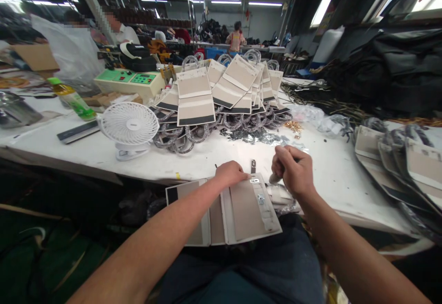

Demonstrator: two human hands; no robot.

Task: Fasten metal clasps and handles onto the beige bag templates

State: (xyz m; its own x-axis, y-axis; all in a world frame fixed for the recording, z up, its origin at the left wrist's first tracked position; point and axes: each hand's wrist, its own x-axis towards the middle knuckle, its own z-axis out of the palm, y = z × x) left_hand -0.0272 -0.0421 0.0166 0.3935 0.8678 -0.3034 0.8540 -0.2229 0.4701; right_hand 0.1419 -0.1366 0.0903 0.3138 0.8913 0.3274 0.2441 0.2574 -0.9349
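Note:
A beige bag panel [247, 207] with folds and a dark strip lies open across my lap and the table's front edge. My left hand [232, 174] is closed at its top edge, fingertips pressed beside a small metal plate [254, 181]. Another metal piece [261, 198] sits on a pale strip lower on that panel. To the right, my right hand [293, 170] is raised in a fist around a tool [275, 178] with a grey rounded end; most of it is hidden. A small dark metal piece [253, 166] lies just beyond the panel.
Behind are a white fan [129, 124], stacked beige panels with wrapped handles [196, 97], scattered metal plates [253, 135] and gold-coloured bits [293, 127]. A green-labelled bottle [72, 99] stands left. More panels [383, 161] lie right. Several people work farther back.

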